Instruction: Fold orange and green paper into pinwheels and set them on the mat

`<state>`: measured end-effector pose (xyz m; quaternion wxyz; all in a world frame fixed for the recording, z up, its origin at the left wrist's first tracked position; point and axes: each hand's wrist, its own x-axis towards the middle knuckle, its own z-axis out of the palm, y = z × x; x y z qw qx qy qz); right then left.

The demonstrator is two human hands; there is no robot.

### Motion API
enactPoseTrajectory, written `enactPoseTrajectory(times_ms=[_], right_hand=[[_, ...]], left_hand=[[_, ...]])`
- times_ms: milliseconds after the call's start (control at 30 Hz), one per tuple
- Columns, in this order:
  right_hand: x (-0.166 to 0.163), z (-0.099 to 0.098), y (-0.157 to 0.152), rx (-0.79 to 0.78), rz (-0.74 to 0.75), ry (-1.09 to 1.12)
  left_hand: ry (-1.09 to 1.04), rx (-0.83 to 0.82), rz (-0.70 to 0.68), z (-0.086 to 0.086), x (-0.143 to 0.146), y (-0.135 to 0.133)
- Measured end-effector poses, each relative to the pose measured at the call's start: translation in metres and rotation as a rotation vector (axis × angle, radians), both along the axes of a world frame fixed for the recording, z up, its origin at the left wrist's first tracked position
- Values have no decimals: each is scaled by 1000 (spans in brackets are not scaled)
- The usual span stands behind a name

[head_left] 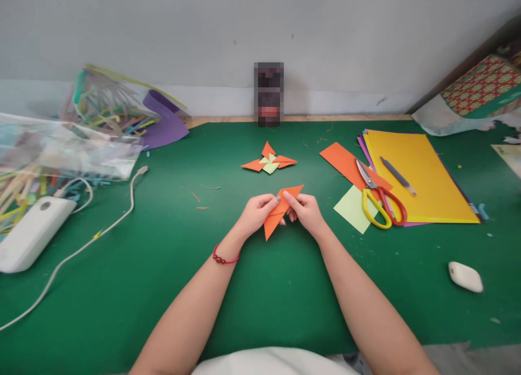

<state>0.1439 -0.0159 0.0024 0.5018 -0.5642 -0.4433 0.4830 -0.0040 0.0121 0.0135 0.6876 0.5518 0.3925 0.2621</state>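
Observation:
Between my two hands is a piece of folded orange paper (pixel 275 216), creased into a shape with a pointed end at the upper right and another at the bottom. My left hand (pixel 259 215) pinches its left edge with the thumb on top. On the other side my right hand (pixel 305 212) grips it, thumb pressed on the upper face and fingers partly hidden below. Just beyond the hands lies a folded paper star (pixel 269 164) with orange points and a pale green middle.
Scissors (pixel 376 196) rest on pale green paper (pixel 353 209) and an orange strip (pixel 338 160) at right. Beside them are yellow sheets (pixel 437 185) with a grey pen (pixel 398 176). A white power bank (pixel 35 234), its cable (pixel 77 251) and plastic bags (pixel 122 152) occupy the left; a white case (pixel 465 277) lies right.

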Motion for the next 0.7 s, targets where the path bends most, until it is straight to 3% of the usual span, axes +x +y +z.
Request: enactPoseTrajectory(times_ms=[167,433,700], right_hand=[[0,-1,-1,-16,23,-46],[-2,2,4,-35,-169,41],[0,0,0,19,27,-43]], left_hand=[[-14,-13,7,0,1,0],[-69,12,-22,-3,3,2],[-3,122,-39,-2,1,2]])
